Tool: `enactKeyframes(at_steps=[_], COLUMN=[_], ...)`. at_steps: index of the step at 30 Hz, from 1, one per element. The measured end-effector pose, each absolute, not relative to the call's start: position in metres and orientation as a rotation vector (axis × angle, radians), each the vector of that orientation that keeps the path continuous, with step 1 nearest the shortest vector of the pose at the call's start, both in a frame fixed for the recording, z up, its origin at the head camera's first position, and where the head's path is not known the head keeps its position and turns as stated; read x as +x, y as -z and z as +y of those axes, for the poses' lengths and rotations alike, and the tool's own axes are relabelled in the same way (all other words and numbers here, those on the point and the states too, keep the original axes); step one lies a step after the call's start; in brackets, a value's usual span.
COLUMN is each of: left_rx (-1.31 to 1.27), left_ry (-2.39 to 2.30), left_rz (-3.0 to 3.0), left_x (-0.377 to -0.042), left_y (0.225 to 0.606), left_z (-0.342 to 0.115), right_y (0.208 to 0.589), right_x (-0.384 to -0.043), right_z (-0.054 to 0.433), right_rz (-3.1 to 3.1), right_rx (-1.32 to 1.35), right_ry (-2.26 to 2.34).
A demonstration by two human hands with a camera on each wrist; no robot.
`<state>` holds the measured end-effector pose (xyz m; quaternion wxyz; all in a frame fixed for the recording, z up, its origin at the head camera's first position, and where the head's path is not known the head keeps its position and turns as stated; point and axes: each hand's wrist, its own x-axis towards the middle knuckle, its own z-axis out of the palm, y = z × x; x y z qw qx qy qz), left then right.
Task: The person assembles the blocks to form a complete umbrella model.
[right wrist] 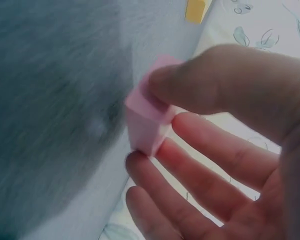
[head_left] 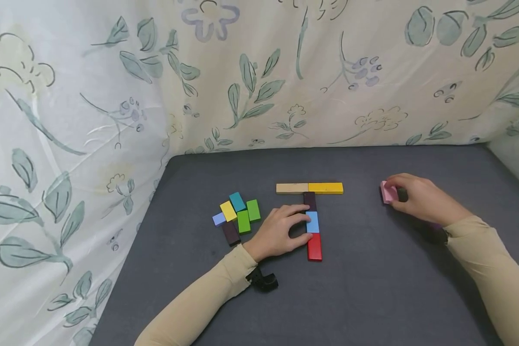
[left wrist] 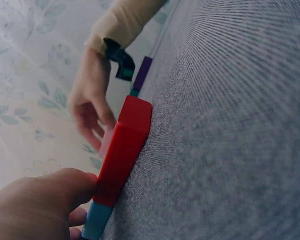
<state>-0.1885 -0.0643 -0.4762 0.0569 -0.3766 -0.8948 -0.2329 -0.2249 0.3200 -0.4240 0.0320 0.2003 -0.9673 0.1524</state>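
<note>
My right hand (head_left: pixel 415 197) pinches a pink block (head_left: pixel 389 192) between thumb and fingers, on the right of the table; in the right wrist view the block is tilted. My left hand (head_left: pixel 280 228) rests beside a column of blocks, thumb and fingertips at its left side. That column has a dark block (head_left: pixel 310 201) at the top, a light blue block (head_left: pixel 313 222) in the middle and a red block (head_left: pixel 314 247) at the bottom. Above it lie a beige block (head_left: pixel 291 189) and a yellow block (head_left: pixel 326 188), end to end in a row.
Left of the left hand lies a loose cluster, including a teal block (head_left: pixel 237 202), a green block (head_left: pixel 253 210) and a dark brown block (head_left: pixel 231 233). A purple block (left wrist: pixel 142 73) lies under the right wrist. Floral cloth (head_left: pixel 259 96) hangs behind the dark table (head_left: pixel 363 288).
</note>
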Motion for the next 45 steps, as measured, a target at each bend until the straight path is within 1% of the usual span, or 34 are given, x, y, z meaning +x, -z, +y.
enactKeyframes(at_steps=[10, 20, 30, 45], left_rx=[-1.156, -1.153, -1.152, -1.157], left_ry=[0.699, 0.692, 0.677, 0.702], left_rz=[-2.687, -2.686, -2.707, -2.722], left_x=[-0.19, -0.192, -0.194, -0.19], left_y=[0.477, 0.476, 0.476, 0.476], left_z=[-0.066, -0.066, -0.067, -0.07], right_y=[0.426, 0.43, 0.436, 0.438], right_x=[-0.259, -0.278, -0.284, -0.28], right_z=[0.28, 0.256, 0.246, 0.238], right_rz=[-3.005, -3.027, -3.019, -3.024], right_rx=[0.593, 0.607, 0.641, 0.647], right_ry=[-0.538, -0.578, -0.618, -0.636])
